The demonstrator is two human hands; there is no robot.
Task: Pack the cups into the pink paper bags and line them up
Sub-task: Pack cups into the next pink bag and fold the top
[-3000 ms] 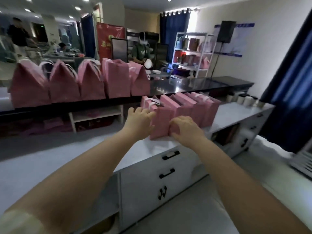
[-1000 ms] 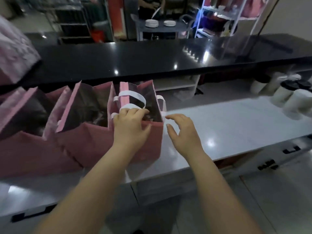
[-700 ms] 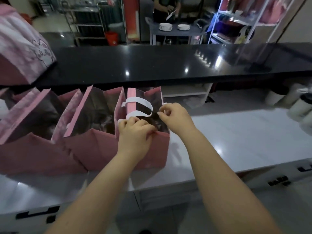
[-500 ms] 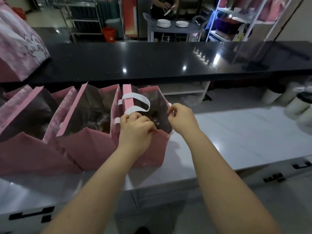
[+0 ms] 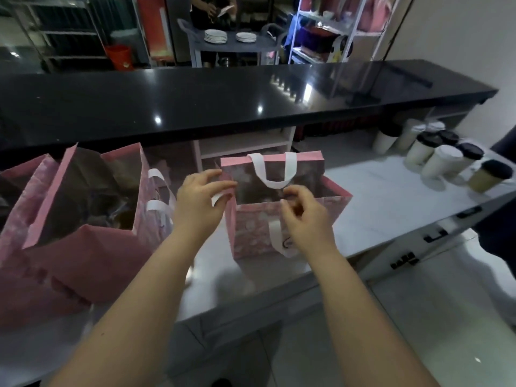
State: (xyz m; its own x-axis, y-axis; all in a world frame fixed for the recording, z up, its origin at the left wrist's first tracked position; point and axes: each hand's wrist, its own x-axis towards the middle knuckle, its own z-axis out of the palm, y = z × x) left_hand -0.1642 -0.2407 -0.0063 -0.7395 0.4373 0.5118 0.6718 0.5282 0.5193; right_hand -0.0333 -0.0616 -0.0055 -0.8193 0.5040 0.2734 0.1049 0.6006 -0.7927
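A pink paper bag (image 5: 252, 233) with white handles stands open on the white counter (image 5: 377, 208), apart from the other bags. My left hand (image 5: 199, 203) pinches its left rim. My right hand (image 5: 305, 216) pinches the top of its near wall. What lies inside is too dark to tell. To the left, a row of open pink bags (image 5: 83, 219) leans together. Several paper cups (image 5: 438, 163), some with black lids, stand at the counter's far right.
A long black counter (image 5: 223, 101) runs behind and above the white one. Drawers with black handles (image 5: 435, 236) front the white counter. Beyond, a person stands by a cart with plates (image 5: 231, 37), and a white shelf rack (image 5: 335, 29) stands right.
The bag in my hands has moved to the right, away from the row, and stands turned and spread open. Both hands shifted right with it.
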